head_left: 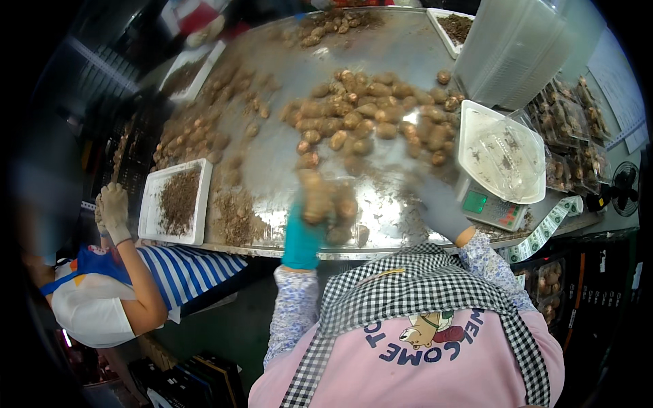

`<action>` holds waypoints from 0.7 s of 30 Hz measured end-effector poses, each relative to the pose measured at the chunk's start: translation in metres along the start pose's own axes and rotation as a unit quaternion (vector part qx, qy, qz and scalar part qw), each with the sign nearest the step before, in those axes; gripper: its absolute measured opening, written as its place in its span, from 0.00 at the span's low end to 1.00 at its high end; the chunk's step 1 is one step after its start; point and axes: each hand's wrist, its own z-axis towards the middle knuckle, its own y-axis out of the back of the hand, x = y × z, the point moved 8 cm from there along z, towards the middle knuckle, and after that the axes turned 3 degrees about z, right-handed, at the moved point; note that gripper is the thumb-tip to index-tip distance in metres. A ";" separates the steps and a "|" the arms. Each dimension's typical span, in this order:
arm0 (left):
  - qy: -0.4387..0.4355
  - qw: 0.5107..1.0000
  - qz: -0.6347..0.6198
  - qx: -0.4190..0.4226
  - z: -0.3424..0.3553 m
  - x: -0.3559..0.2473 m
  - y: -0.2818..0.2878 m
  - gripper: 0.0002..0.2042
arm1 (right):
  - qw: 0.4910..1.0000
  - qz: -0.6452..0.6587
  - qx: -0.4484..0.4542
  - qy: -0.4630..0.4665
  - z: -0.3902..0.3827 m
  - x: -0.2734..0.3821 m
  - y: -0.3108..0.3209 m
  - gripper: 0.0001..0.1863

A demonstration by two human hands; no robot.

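My left hand [303, 234], in a teal glove, is over the near edge of the metal table. Its fingers are smeared by motion against a brown tuber-like shape, so whether it grips anything is unclear. Several small taro-like tubers [345, 207] lie just right of it. My right hand [442, 209], in a grey glove, is blurred above the tabletop to the left of the scale [491, 207]. Its fingers cannot be made out. Beyond both hands spreads a large heap of brown tubers [367, 109].
A white tray with a clear plastic lid [507, 153] rests on the scale. Stacked clear containers [507, 51] and packed boxes [568, 122] stand at right, above a label roll [544, 231]. A dirt-filled tray [180, 197] lies left, near a co-worker's gloved hands [112, 211].
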 end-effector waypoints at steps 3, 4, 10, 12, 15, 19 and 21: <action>-0.136 0.972 0.125 -0.148 -0.028 -0.069 0.036 0.21 | 0.977 0.000 0.200 -0.078 -0.001 -0.006 -0.015 0.14; -0.148 0.959 0.165 -0.179 -0.039 -0.079 0.043 0.21 | 0.976 0.043 0.199 -0.075 0.004 0.000 -0.015 0.15; -0.073 0.973 0.089 -0.199 -0.067 -0.035 0.057 0.20 | 0.962 0.255 0.097 0.015 0.045 0.077 -0.004 0.21; -0.015 0.983 0.082 -0.161 -0.067 -0.018 0.055 0.20 | 0.966 0.218 0.037 0.134 0.058 0.117 0.008 0.23; -0.005 0.987 0.076 -0.142 -0.063 -0.004 0.058 0.20 | 0.955 0.114 0.048 0.269 0.068 0.165 -0.015 0.21; -0.090 0.947 0.290 -0.105 -0.073 -0.021 0.032 0.22 | 0.945 0.022 -0.035 0.323 0.064 0.175 -0.058 0.17; -0.123 0.916 0.378 -0.059 -0.082 -0.027 0.016 0.23 | 0.950 0.014 0.010 0.313 0.068 0.175 -0.065 0.15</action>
